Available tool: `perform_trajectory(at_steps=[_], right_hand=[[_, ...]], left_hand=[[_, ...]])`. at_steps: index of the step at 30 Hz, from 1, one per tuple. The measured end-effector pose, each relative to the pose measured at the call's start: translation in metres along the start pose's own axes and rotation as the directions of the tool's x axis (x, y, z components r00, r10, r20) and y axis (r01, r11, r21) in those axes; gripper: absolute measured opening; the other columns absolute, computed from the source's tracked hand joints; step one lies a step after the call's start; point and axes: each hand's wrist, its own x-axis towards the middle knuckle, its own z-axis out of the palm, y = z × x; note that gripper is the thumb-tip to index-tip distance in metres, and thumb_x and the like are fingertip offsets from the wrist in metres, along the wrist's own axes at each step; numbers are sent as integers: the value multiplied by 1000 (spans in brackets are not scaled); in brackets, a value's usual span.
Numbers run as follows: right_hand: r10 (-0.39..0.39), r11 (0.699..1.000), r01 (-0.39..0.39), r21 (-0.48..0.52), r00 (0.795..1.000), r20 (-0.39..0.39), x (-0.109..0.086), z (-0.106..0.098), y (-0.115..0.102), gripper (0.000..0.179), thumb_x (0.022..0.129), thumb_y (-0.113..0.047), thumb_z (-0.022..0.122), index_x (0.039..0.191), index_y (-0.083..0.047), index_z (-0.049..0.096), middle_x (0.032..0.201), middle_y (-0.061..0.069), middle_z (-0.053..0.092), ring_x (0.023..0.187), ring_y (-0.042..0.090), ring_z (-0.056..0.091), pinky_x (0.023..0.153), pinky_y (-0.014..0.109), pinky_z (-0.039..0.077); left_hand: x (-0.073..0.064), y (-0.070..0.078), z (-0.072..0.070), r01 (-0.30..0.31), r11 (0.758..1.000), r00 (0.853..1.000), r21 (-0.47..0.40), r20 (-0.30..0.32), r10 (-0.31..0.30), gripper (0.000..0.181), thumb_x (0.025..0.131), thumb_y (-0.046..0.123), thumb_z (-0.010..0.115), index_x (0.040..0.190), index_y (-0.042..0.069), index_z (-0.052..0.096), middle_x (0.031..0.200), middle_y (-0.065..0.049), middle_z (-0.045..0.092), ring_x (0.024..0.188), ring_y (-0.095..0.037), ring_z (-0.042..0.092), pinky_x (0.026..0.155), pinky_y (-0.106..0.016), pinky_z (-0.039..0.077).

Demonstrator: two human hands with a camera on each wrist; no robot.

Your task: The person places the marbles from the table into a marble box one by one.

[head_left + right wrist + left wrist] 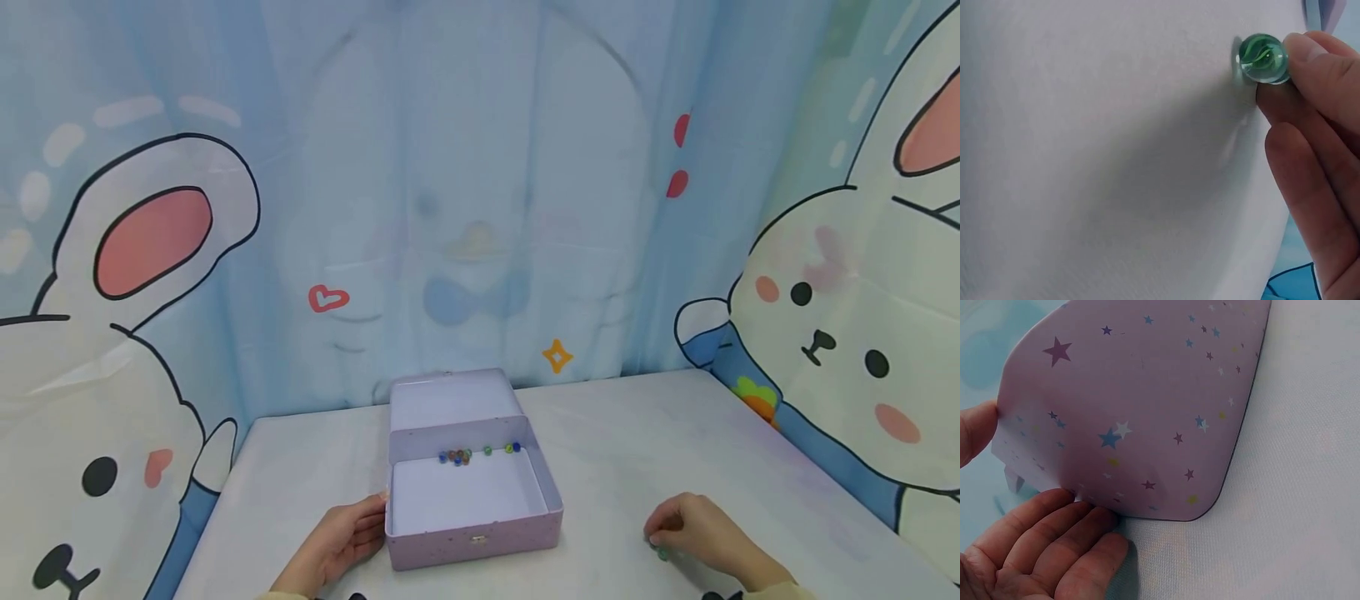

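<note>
A shallow lilac tin box (475,546) printed with stars stands on the table with its hinged lid (456,400) raised. My left hand (341,537) is beside its left wall, the thumb at the rim and the fingers against the side. The left wrist view shows the starry wall (1147,412) close up, fingertips (1100,522) at its lower edge. Farther right, my right hand (701,533) pinches a clear marble (1264,59) with a green swirl between thumb and fingertips, low over the tabletop. Its remaining fingers are bent beside it.
Several coloured marbles (455,457) lie along the back of the box floor, with a few others spread toward its right corner. White cloth (615,458) covers the table. A blue curtain (480,167) with cartoon rabbits hangs behind and at both sides.
</note>
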Motion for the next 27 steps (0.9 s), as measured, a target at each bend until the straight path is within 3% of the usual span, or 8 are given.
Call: perform_trajectory(at_steps=[3, 10, 15, 18, 21, 23, 27], right_hand=[[-14, 1000, 14, 23, 1000, -8, 2, 0, 4, 9, 85, -3, 79, 91, -10, 78, 87, -1, 75, 78, 14, 64, 76, 34, 61], [-55, 973, 50, 224, 998, 15, 3, -11, 26, 19, 90, -13, 77, 105, -2, 77, 99, 7, 78, 87, 18, 69, 77, 36, 63], [-23, 971, 28, 236, 999, -22, 6, -23, 20, 23, 90, -15, 77, 108, -1, 76, 101, 8, 78, 88, 18, 70, 77, 37, 62], [-89, 963, 91, 255, 996, -18, 11, -30, -8, 26, 91, -15, 77, 111, 1, 74, 103, 9, 78, 91, 21, 70, 80, 39, 62], [-219, 934, 212, 288, 976, -9, 19, -29, -51, 26, 92, -17, 76, 111, 1, 74, 104, 9, 78, 95, 25, 71, 83, 39, 63], [-309, 907, 299, 296, 951, -13, 26, -24, -83, 24, 92, -17, 76, 109, 0, 76, 103, 8, 78, 96, 25, 71, 84, 38, 63], [-471, 844, 448, 293, 882, 6, 43, -7, -136, 18, 92, -17, 77, 102, -3, 78, 98, 7, 78, 92, 25, 72, 81, 33, 63]], left_hand=[[0, -1, 0, 3, 1000, 1000, -5, 2, -3, 70, 97, 38, 70, 137, -17, 52, 136, -31, 62, 126, -38, 64, 114, -55, 45], [-1, -4, 1, 18, 1000, 1000, -12, 5, -18, 72, 96, 38, 71, 137, -17, 51, 135, -30, 63, 126, -38, 64, 114, -55, 46], [1, -3, 0, 6, 1000, 1000, -6, 6, -6, 72, 96, 38, 71, 137, -17, 52, 133, -29, 65, 125, -38, 64, 112, -54, 49], [2, 0, 0, 1, 1000, 1000, -3, -11, -1, 70, 96, 38, 70, 136, -17, 53, 132, -29, 65, 126, -39, 64, 111, -54, 49], [1, 2, -1, -2, 1000, 1000, 2, -26, 2, 69, 96, 39, 71, 136, -16, 54, 131, -28, 67, 124, -38, 66, 111, -53, 49], [1, 3, -1, -4, 1000, 1000, 2, -31, 4, 69, 95, 39, 71, 135, -15, 55, 129, -27, 68, 121, -36, 68, 110, -53, 50], [0, -1, 1, -22, 1000, 1000, 4, -19, 22, 67, 96, 37, 70, 135, -15, 55, 127, -27, 69, 117, -33, 70, 110, -53, 50]])
